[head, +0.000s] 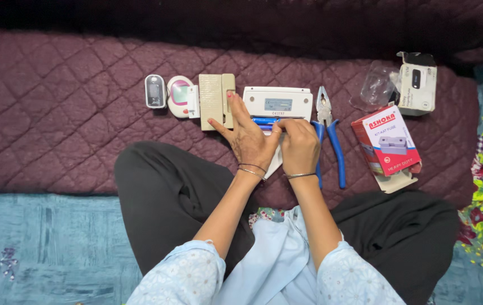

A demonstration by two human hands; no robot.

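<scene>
Resting together on the white device — left hand, right hand.

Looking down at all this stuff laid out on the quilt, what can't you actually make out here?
All in the head view:
- Lower part of the white device: covered by the left hand and right hand.
- Right fingertips: curled under, so what they grip is hidden.
- Clear plastic wrap: too transparent to tell its shape.
- Small grey gadget: too small for details.
- Person's lap: cut off by the bottom edge.

Both hands — left hand, right hand — on white device.
</scene>
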